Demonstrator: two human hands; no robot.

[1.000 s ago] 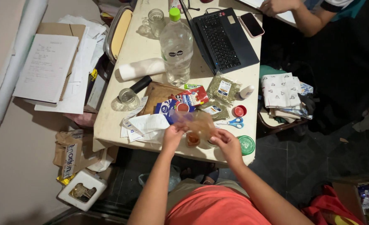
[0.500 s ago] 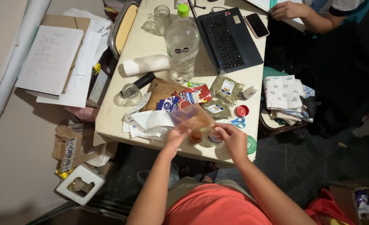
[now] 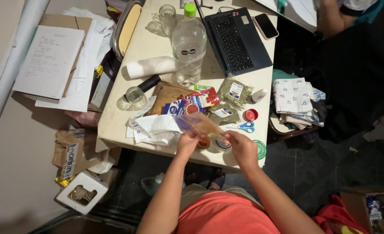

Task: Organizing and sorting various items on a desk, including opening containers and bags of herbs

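**Near table edge: clear bag held over small jars**

Between my two hands, at the near edge of the table (image 3: 127, 82), hangs a clear plastic bag (image 3: 197, 122) with brownish contents. It slants up and away from me, its lower end down at my fingertips. My left hand (image 3: 187, 142) pinches the bag's near corner, fingers curled shut on the plastic. My right hand (image 3: 244, 149) is closed loosely at the bag's other low end; whether those fingers actually grip the plastic or only touch it I cannot tell, blur there.

Just under the bag, between my hands: a small jar with reddish powder (image 3: 203, 142), and beside it a second small jar (image 3: 222, 144). A green lid (image 3: 260, 149) lies flat just right of my right hand.

Further out: blue-handled scissors (image 3: 242, 127), a red cap (image 3: 249, 115), green herb packets (image 3: 234, 91), a red sachet (image 3: 204, 98). White paper slips (image 3: 155, 128) sit left of my left hand. Beyond, an empty glass jar (image 3: 134, 94), a paper towel roll (image 3: 150, 67), a large water bottle (image 3: 189, 45) with green cap, standing upright, and an open laptop (image 3: 235, 39) with a phone (image 3: 266, 26) beside it.
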